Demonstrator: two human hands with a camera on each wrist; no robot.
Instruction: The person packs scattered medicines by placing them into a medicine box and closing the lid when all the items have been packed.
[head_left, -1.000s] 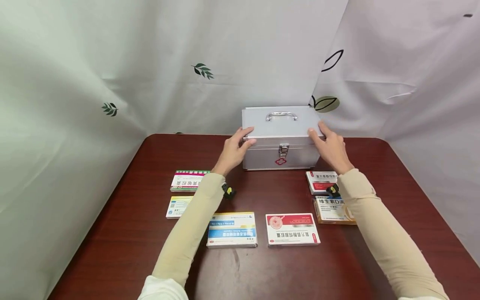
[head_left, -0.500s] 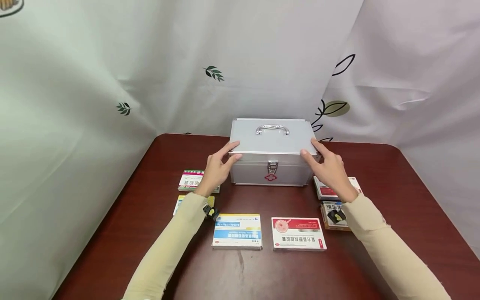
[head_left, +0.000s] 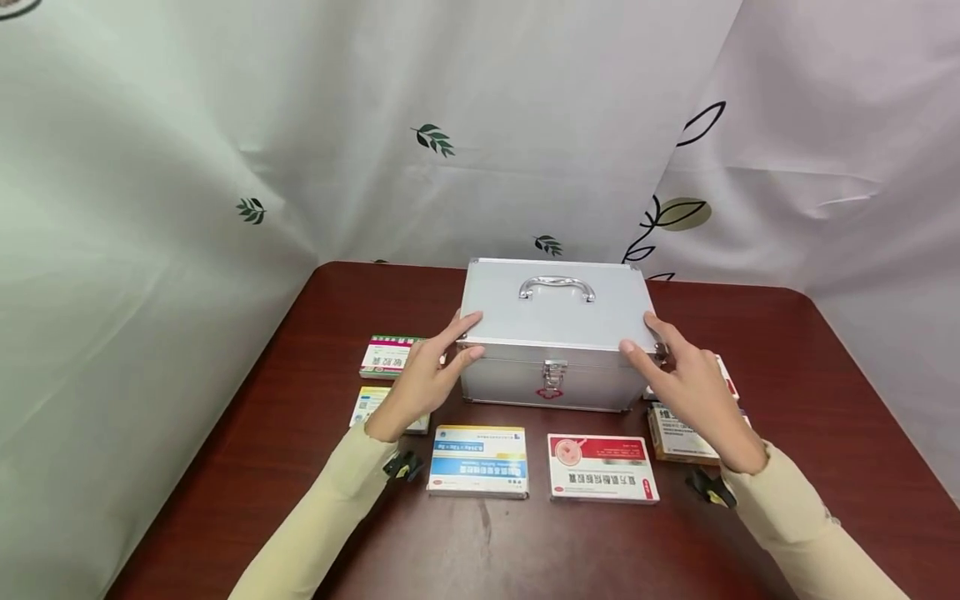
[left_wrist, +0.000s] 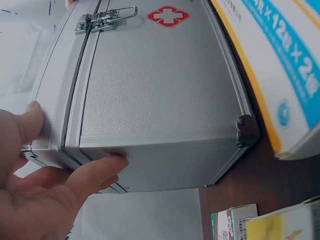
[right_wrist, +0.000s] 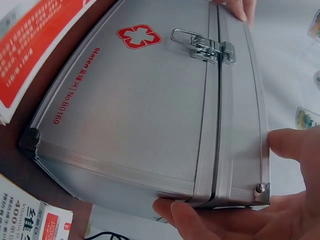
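A silver first-aid case (head_left: 510, 321) with its lid down stands on the table, a metal handle (head_left: 557, 283) on top and a latch (head_left: 553, 375) above a red cross at the front. My left hand (head_left: 423, 379) grips its left end; in the left wrist view the thumb presses the lid's front and the fingers (left_wrist: 97, 177) lie along the end. At the right end my right hand (head_left: 690, 383) grips the case likewise, fingers (right_wrist: 187, 220) along the end wall in the right wrist view. Where the case meets the table's back is hidden.
Before the case lie a blue-and-white medicine box (head_left: 478, 462) and a red-and-white one (head_left: 602, 468). Two boxes, one with a green-and-pink edge (head_left: 386, 358), lie left. Two more, one orange-edged (head_left: 678, 433), are partly behind my right hand. A white curtain (head_left: 375, 167) hangs behind the table.
The case has come toward me across the table, held between both hands. The view has shifted somewhat. The medicine boxes keep their arrangement.
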